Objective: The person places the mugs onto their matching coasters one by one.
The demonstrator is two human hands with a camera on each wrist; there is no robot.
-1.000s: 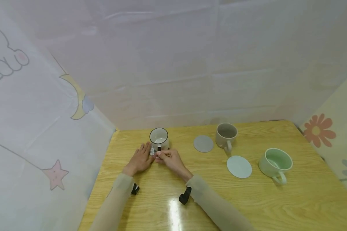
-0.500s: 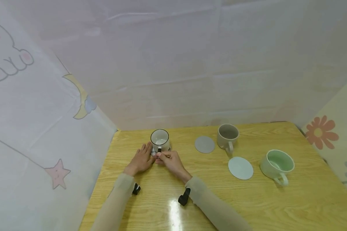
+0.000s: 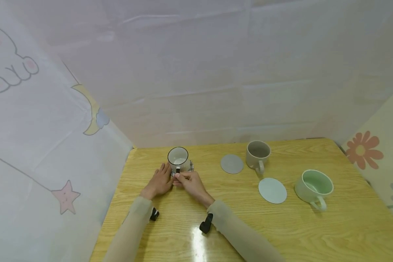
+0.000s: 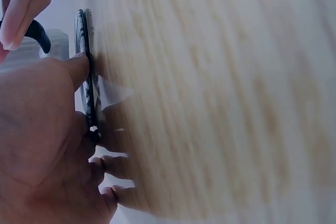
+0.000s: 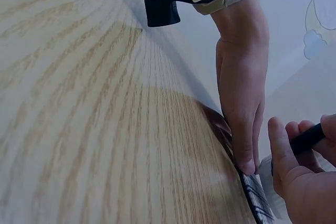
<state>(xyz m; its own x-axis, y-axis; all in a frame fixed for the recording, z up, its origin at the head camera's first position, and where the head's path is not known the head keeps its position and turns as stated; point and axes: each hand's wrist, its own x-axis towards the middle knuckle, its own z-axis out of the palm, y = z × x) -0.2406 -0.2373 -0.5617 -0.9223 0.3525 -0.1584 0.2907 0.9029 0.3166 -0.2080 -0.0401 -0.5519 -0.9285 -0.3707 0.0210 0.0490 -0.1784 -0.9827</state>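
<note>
A white mug with a dark rim [image 3: 178,157] stands upright over a black-and-white checked coaster [image 3: 191,166], which shows mostly at the mug's right. My right hand [image 3: 192,185] pinches the mug's black handle [image 5: 307,139] between thumb and fingers. At the coaster's left front edge, my left hand [image 3: 159,181] lies with fingers spread on the table, its thumb touching the edge of the coaster [image 4: 84,72] in the left wrist view. Whether the mug's base rests fully on the coaster, I cannot tell.
Right of the mug lie a grey round coaster [image 3: 231,163] and a pale round coaster [image 3: 272,190] on the wooden table [image 3: 170,233]. A grey-brown mug [image 3: 256,160] stands behind the pale one, and a green mug [image 3: 306,191] at its right. A wall sheet borders the table's back.
The white mug has shifted slightly left with my right hand, so more of the checked coaster shows at its right. My left hand has stayed nearly in place.
</note>
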